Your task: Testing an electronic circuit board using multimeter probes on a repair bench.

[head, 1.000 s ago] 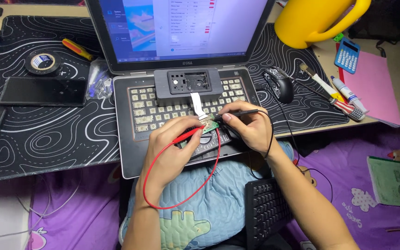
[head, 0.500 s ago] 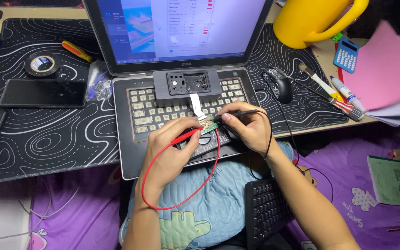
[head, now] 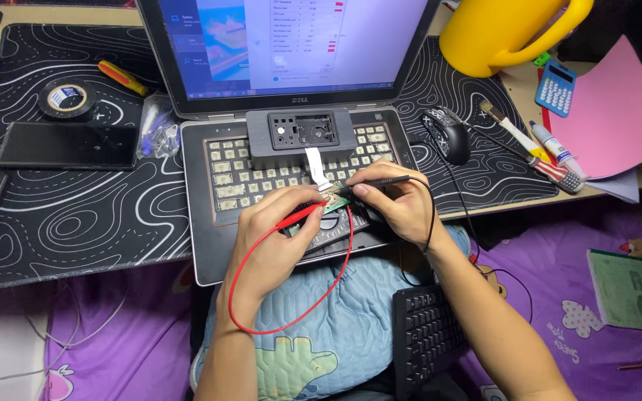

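Note:
My left hand (head: 273,238) pinches a red test probe (head: 300,216) whose red lead (head: 291,297) loops down over my lap. In my right hand (head: 395,202) is a black test probe (head: 380,181) with a black lead. Both tips meet at a small green circuit board (head: 336,202) lying on the open laptop (head: 291,156), whose keyboard has its keycaps off. A white ribbon cable (head: 315,165) runs from the board up to a grey rectangular module (head: 300,136) resting on the keyboard.
Black patterned desk mat (head: 76,215) under the laptop. On the left lie a tape roll (head: 67,99), a dark phone (head: 68,145) and a screwdriver (head: 122,78). On the right are a mouse (head: 447,134), a yellow jug (head: 507,30), a calculator (head: 556,87) and pink paper (head: 614,119). A loose black keyboard (head: 425,334) rests by my lap.
The pink paper at the right was lifted half a second ago and now lies flat on the desk again. Both hands stay on the probes at the board.

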